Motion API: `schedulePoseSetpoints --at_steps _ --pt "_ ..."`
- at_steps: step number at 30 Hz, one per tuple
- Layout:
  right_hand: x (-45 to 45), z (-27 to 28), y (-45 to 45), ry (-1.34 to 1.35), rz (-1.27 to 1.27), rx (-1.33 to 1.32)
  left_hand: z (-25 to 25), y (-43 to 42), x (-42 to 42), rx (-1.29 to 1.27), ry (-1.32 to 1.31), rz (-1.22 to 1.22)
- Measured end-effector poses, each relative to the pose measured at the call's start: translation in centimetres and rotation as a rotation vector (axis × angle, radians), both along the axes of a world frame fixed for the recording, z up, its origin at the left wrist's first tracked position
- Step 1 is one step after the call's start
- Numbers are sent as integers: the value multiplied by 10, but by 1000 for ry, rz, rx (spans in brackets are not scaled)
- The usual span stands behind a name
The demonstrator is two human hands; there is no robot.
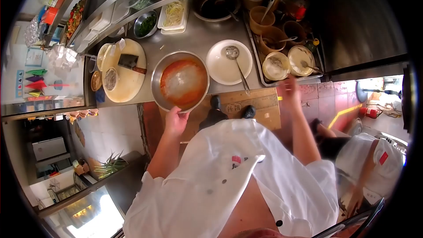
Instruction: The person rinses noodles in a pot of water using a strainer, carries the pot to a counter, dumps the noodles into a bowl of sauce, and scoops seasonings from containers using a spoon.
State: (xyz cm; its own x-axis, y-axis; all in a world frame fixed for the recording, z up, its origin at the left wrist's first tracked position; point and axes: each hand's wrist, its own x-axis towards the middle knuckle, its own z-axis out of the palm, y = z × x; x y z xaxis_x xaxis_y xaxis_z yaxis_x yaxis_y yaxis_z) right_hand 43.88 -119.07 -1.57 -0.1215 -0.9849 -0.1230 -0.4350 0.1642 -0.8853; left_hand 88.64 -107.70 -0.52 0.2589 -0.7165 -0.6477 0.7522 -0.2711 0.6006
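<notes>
My left hand (177, 121) is closed on the near rim of a steel mixing bowl (157, 91), whose inside carries an orange-red sauce or oil film around a pale, shiny middle. My right hand (289, 91) is out over the counter's front edge, just below two tubs of white powder or paste; motion smears its fingers. One white tub (276, 66) stands left of the other tub (301, 60), which has a spoon in it. Between my hands sits a white plate (215, 68) with a metal ladle (232, 53) lying on it, its handle pointing toward me.
To the left, a cleaver (128, 61) rests on a round cutting board (124, 89). Behind are a bowl of chopped greens (145, 24), a tray of pale strips (175, 14) and a dark pot (216, 5). Seasoning tubs (261, 17) fill a tray at right. A co-worker (368, 158) is behind right.
</notes>
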Motion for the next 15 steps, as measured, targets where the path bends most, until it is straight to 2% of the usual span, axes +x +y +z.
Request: schedulePoseSetpoints --at_steps 1,3,6,9,11,13,14,15 --pt "21 -10 1 -19 94 66 -2 2 4 -32 18 -3" --pt "51 -76 -5 104 134 200 -8 1 17 -102 56 -12" --pt "94 -52 -28 -391 64 773 -35 1 53 -63 139 -16" --pt "108 -74 -37 -184 45 754 -19 -8 70 -50 4 -47" --pt "99 -107 -27 68 -96 293 -38 -13 95 36 105 -33" --pt "94 -85 -13 -38 -296 228 -35 -19 115 68 93 9" --pt "62 -151 -9 -285 -433 41 -44 -22 129 120 59 -30" --pt "18 -199 4 -342 -320 14 -68 -24 146 73 110 -86"
